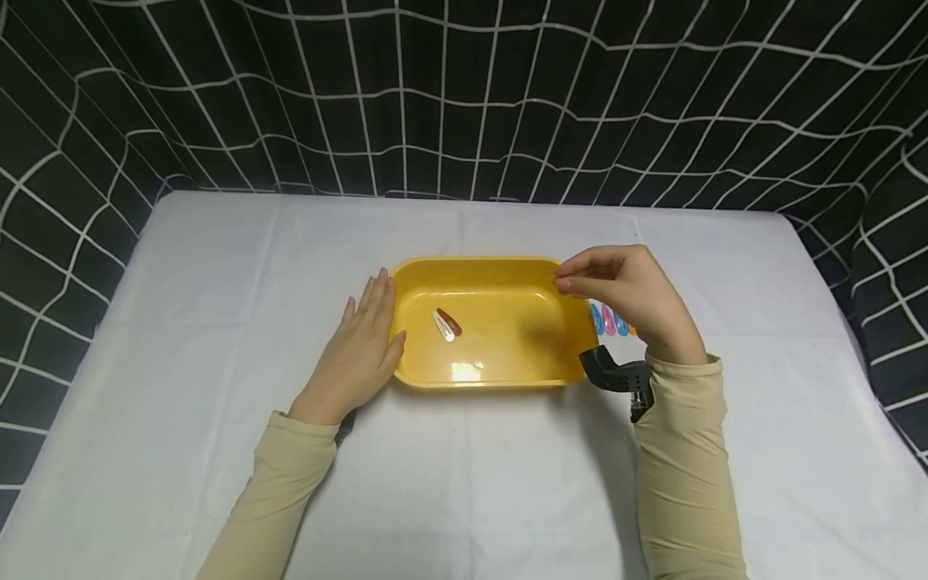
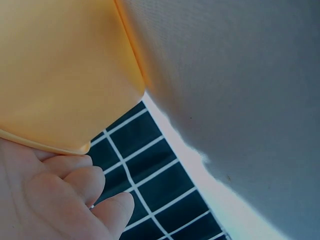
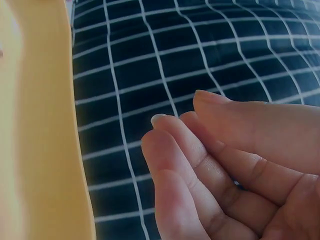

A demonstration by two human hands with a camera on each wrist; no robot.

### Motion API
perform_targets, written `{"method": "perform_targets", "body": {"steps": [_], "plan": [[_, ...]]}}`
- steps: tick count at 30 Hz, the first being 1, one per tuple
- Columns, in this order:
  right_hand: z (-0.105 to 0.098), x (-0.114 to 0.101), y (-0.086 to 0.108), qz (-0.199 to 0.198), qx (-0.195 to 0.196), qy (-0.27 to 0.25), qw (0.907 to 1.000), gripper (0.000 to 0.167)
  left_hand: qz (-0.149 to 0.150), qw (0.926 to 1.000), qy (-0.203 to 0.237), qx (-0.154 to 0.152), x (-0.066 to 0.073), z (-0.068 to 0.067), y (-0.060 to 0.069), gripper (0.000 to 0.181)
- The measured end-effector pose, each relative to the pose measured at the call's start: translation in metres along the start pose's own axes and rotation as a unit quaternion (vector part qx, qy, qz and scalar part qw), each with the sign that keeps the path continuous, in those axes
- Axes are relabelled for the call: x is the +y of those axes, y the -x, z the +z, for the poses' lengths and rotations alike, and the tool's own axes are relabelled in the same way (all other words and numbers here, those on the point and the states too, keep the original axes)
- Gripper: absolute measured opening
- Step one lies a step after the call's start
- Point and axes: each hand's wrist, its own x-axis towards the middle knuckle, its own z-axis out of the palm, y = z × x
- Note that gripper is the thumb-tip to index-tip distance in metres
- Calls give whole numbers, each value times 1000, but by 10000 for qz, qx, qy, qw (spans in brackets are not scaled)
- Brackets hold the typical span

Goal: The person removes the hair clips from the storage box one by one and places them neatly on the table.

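Observation:
In the head view a yellow tray (image 1: 500,322) sits mid-table. A white hair clip (image 1: 443,326) and a brown hair clip (image 1: 451,321) lie side by side in its left part. My left hand (image 1: 358,346) lies along the tray's left end, fingers straight and touching the rim; the left wrist view has these fingers (image 2: 82,180) at the tray wall. Over the tray's right end hovers my right hand (image 1: 627,294), fingers bent loosely. In the right wrist view the thumb (image 3: 260,130) stands apart from the fingers, and nothing shows between them.
Just right of the tray several coloured hair clips (image 1: 609,320) lie in a row, partly hidden by my right hand. A white cloth (image 1: 464,483) covers the table. Dark netting with white lines (image 1: 464,105) hangs behind and at both sides. A black strap (image 1: 616,374) is on my right wrist.

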Motion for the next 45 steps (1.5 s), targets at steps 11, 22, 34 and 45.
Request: {"method": "perform_targets", "body": {"steps": [11, 22, 34, 45], "plan": [[29, -13, -17, -207, -686, -100, 9974, 19, -30, 10000, -53, -11, 0, 1, 0, 65], [61, -14, -36, -301, -1306, -315, 9905, 15, -42, 10000, -64, -38, -1, 0, 0, 65], [80, -9, -48, -173, -1614, -262, 9864, 17, -15, 10000, -79, -35, -1, 0, 1, 64], [93, 3, -71, 120, -1935, 293, 9806, 11, -24, 9999, -94, -51, -1, 1, 1, 64]]}}
